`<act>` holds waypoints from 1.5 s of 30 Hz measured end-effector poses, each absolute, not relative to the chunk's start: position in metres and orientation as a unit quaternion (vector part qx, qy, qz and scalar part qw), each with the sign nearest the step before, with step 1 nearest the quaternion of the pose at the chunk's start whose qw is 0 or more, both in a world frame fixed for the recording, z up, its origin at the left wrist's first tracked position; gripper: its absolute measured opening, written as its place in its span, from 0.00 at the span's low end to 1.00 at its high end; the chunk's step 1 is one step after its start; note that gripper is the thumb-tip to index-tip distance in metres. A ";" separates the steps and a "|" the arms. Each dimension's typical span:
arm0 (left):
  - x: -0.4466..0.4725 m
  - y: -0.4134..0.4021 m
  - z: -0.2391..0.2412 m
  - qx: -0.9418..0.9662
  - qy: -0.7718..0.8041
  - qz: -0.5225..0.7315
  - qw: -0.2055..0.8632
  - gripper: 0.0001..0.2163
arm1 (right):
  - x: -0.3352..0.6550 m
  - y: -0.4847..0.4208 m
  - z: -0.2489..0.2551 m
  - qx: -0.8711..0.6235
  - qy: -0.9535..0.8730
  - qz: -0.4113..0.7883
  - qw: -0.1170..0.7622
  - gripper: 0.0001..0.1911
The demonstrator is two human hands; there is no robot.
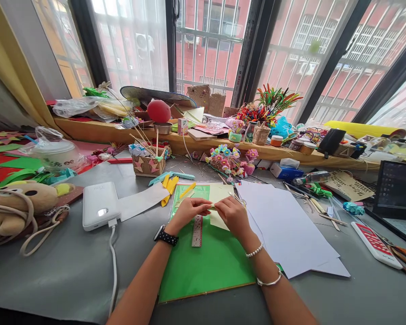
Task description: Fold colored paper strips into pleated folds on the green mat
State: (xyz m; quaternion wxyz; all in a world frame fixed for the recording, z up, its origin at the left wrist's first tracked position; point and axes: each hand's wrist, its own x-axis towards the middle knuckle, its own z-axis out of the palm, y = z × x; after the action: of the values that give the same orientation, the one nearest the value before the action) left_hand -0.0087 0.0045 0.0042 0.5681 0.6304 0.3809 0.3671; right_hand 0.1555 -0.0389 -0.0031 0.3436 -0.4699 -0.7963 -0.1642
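My left hand (191,211) and my right hand (234,215) meet over a green board (209,271), both with fingers pinched together. Between the fingertips is a small folded piece of pale yellow paper (213,206), mostly covered by the fingers. Beneath the hands lies a pale yellow sheet (219,222). A short patterned ruler (196,234) rests on the board below my left hand. Just beyond my right hand are small scissors (237,198), partly hidden. Folded yellow paper strips (169,189) sit to the left of the board's top edge.
White sheets (287,230) lie right of the board. On the left are a white power bank (100,205) with its cable and a plush toy (23,203). A cardboard box (149,164) and paper flowers (226,158) stand behind. A calculator (375,243) and laptop (397,194) are at right.
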 end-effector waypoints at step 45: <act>-0.001 -0.001 0.007 0.676 0.346 0.398 0.515 0.16 | 0.151 -0.041 0.007 -0.488 -0.573 0.377 0.539 0.09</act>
State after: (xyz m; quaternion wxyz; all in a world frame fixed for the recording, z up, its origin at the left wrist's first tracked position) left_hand -0.0014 -0.0011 0.0066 0.5154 0.6757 0.3457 0.3979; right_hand 0.1510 -0.0405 0.0068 0.5392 -0.4884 -0.5734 0.3767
